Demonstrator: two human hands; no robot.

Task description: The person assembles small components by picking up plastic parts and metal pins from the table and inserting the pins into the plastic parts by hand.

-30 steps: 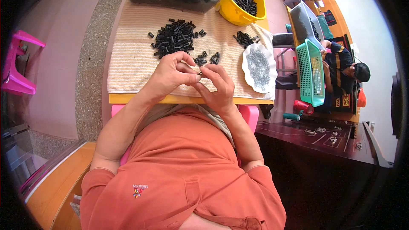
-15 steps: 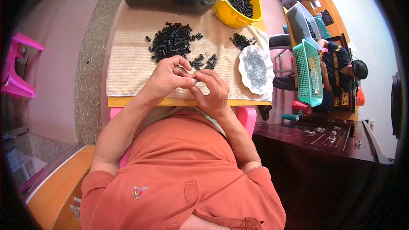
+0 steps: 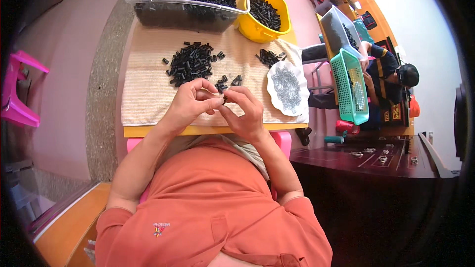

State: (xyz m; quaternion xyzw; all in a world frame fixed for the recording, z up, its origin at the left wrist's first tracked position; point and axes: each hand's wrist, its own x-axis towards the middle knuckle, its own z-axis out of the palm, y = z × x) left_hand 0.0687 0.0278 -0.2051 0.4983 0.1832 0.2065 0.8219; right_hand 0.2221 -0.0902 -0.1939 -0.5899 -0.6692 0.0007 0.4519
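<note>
My left hand and my right hand meet fingertip to fingertip above the near part of the towel. The thumb and forefinger of my right hand pinch a small black piece. My left thumb and fingers are closed beside it, and what they hold is too small to make out. Just beyond my hands lie a few loose black pieces, and farther off a heap of short black tubular pieces. On the right a white scalloped dish holds many tiny clear or silvery parts. Behind it is a smaller black pile.
A clear plastic bin and a yellow tub, both full of black pieces, stand at the far edge. A striped towel covers the table. To the right, a co-worker sits by a green basket. A pink stool stands at left.
The view has shifted, so the table sits slightly lower and to the left. My hands stay together, and the black piece now shows between the fingertips. The co-worker's hand reaches toward the grey bin.
</note>
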